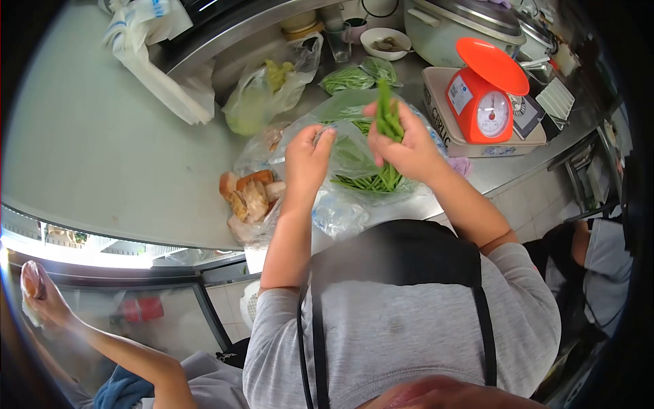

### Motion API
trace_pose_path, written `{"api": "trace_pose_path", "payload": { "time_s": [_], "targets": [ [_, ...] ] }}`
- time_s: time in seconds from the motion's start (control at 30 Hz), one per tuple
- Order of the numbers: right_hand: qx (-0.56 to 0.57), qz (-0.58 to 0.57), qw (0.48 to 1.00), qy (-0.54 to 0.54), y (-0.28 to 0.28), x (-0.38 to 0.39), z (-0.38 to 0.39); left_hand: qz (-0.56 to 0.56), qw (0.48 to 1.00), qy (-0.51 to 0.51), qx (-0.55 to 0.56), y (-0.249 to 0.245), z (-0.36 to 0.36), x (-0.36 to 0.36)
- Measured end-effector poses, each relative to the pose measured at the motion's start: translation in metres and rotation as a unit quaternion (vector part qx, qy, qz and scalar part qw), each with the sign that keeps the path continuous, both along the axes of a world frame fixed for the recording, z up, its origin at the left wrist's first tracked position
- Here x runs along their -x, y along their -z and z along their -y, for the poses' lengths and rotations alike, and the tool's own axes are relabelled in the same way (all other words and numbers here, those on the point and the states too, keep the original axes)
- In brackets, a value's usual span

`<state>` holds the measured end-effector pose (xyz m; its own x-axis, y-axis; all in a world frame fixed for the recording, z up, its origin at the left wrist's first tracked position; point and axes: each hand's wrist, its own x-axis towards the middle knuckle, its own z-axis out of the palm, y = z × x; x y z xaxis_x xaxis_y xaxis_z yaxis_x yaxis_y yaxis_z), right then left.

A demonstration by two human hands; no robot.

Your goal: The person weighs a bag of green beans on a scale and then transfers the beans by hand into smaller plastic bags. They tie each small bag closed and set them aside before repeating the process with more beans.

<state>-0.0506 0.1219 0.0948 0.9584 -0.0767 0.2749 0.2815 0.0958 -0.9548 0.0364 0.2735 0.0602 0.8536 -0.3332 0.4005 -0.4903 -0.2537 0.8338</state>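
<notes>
My right hand is closed around a bunch of green beans, which point upward above the counter. My left hand pinches the edge of a clear plastic bag, thumb against fingers. More green beans lie in the plastic below and between my hands. Two packed bags of green vegetables rest just beyond. Left of my left hand, brown chunks of food sit in another clear bag.
An orange kitchen scale stands on a box at the right. A large lidded pot and a white bowl are at the back. Leafy vegetables fill a bag. Another person's hand shows at lower left.
</notes>
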Motion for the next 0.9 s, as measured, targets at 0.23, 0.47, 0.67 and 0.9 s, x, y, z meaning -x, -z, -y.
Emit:
{"api": "trace_pose_path", "payload": {
  "time_s": [0.23, 0.47, 0.67, 0.9],
  "targets": [
    [-0.062, -0.325, 0.923, -0.195, 0.043, -0.011, 0.002, -0.025, 0.999, 0.036, 0.004, -0.009, 0.015, 0.030],
    [-0.357, -0.237, 0.903, -0.034, 0.068, -0.032, -0.008, 0.090, 0.994, 0.038, -0.053, 0.030, 0.024, 0.040],
    [-0.113, -0.187, 0.975, -0.042, 0.064, -0.027, -0.013, 0.191, 0.968, 0.083, -0.139, 0.022, 0.026, 0.042],
    [0.051, -0.171, 0.983, -0.037, 0.049, -0.023, 0.000, 0.017, 0.999, 0.021, 0.039, 0.006, 0.024, 0.027]
  ]
}}
